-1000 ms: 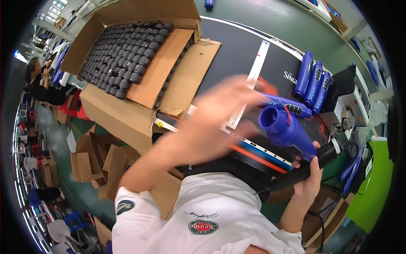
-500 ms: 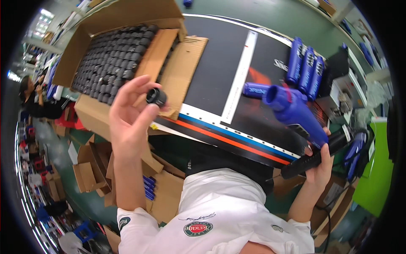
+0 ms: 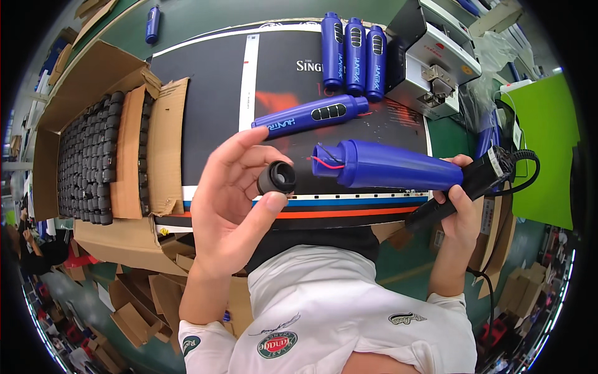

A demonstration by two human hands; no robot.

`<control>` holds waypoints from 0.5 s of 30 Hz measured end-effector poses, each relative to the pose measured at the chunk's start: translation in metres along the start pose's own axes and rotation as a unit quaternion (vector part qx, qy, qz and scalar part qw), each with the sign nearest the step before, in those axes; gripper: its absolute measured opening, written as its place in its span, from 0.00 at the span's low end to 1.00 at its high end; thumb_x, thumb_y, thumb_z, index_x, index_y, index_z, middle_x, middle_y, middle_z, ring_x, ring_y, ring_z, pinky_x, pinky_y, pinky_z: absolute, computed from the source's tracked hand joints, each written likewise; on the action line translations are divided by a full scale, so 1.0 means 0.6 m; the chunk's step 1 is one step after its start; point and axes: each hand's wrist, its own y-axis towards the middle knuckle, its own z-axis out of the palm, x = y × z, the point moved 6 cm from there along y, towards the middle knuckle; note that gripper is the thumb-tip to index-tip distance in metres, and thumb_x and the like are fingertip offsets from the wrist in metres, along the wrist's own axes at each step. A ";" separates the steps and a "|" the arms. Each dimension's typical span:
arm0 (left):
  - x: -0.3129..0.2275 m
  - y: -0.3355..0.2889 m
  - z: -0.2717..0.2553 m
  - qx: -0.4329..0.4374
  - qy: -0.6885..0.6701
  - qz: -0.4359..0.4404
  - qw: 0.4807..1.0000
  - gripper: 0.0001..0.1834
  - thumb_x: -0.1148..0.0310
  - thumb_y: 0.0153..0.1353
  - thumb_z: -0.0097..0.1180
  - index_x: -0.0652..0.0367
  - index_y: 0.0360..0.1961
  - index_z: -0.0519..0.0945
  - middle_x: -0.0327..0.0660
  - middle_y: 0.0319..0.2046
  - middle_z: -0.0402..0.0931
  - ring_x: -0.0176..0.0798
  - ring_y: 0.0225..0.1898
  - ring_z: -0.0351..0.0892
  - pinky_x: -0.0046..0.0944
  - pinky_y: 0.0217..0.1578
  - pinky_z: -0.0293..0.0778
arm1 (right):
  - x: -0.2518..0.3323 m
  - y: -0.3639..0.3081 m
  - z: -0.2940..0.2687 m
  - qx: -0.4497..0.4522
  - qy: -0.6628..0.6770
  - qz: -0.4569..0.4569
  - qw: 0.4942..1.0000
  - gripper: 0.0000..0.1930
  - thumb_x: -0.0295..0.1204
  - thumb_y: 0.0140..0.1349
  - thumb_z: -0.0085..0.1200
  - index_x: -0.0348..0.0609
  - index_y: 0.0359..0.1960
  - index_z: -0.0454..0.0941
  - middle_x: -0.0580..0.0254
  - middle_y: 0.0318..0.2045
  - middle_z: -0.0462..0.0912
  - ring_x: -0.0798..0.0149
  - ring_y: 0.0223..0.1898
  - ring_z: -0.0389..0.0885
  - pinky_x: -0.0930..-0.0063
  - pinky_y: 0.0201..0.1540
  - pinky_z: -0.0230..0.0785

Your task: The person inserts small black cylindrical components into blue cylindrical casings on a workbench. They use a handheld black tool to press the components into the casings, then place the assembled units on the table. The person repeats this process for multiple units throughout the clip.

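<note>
In front of my chest, my left hand point(image 3: 233, 199) pinches a short black ring-shaped cap point(image 3: 276, 178) between thumb and fingers, its hollow side showing. My right hand point(image 3: 460, 209) grips the narrow end of a blue plastic tube point(image 3: 398, 165). Red and dark wires come out of the tube's threaded end, which points at the cap; a gap lies between the two. Also in my right hand is a black corded tool point(image 3: 451, 193), which looks like an electric screwdriver. Behind the tube, another blue tube point(image 3: 311, 116) with a dark button panel lies on the black mat point(image 3: 212, 124).
An open cardboard box point(image 3: 118, 246) full of black caps point(image 3: 87, 159) stands at the left. Several blue tubes point(image 3: 355, 59) lie at the mat's far side, beside a metal-fronted machine point(image 3: 430, 68). A green board point(image 3: 542, 149) is at the right, near the tool's coiled cord point(image 3: 534, 177).
My view has turned toward the right. The cap and the blue tube have come closer together, and the tube has swung from tilted to nearly level, its wired end facing left.
</note>
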 end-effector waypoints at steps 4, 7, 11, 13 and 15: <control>-0.002 0.007 0.004 0.034 0.018 0.014 0.999 0.23 0.85 0.58 0.55 0.73 0.57 0.72 0.52 0.52 0.72 0.37 0.47 0.78 0.33 0.46 0.78 | 0.002 -0.002 0.000 0.001 -0.013 0.003 1.000 0.25 0.27 0.55 0.64 0.38 0.54 0.68 0.49 0.48 0.78 0.70 0.32 0.75 0.78 0.36 0.69; -0.001 0.009 0.010 0.023 0.034 0.014 0.999 0.24 0.88 0.56 0.57 0.73 0.56 0.73 0.50 0.47 0.76 0.36 0.46 0.79 0.34 0.50 0.77 | 0.003 0.000 0.001 0.009 -0.027 0.003 1.000 0.26 0.26 0.54 0.63 0.39 0.54 0.68 0.49 0.48 0.78 0.71 0.33 0.75 0.78 0.36 0.69; 0.007 0.008 0.000 0.027 0.046 -0.003 0.999 0.24 0.88 0.55 0.58 0.73 0.55 0.75 0.50 0.48 0.76 0.36 0.46 0.80 0.33 0.49 0.78 | 0.011 0.002 -0.001 0.010 -0.043 -0.005 0.999 0.26 0.26 0.53 0.63 0.39 0.54 0.68 0.48 0.49 0.78 0.71 0.35 0.75 0.78 0.37 0.69; 0.013 0.007 -0.001 0.040 0.060 -0.006 0.997 0.23 0.88 0.56 0.59 0.73 0.55 0.76 0.50 0.48 0.76 0.36 0.46 0.80 0.33 0.48 0.79 | 0.015 0.001 -0.004 0.017 -0.054 -0.005 0.998 0.27 0.26 0.53 0.64 0.39 0.54 0.68 0.47 0.49 0.78 0.69 0.38 0.77 0.77 0.40 0.71; 0.018 0.006 0.001 0.042 0.047 -0.015 0.998 0.22 0.87 0.56 0.59 0.73 0.54 0.77 0.50 0.47 0.77 0.37 0.45 0.81 0.33 0.47 0.80 | 0.018 0.000 -0.003 0.018 -0.063 -0.007 0.998 0.27 0.26 0.53 0.64 0.39 0.54 0.68 0.47 0.49 0.78 0.66 0.42 0.78 0.74 0.45 0.72</control>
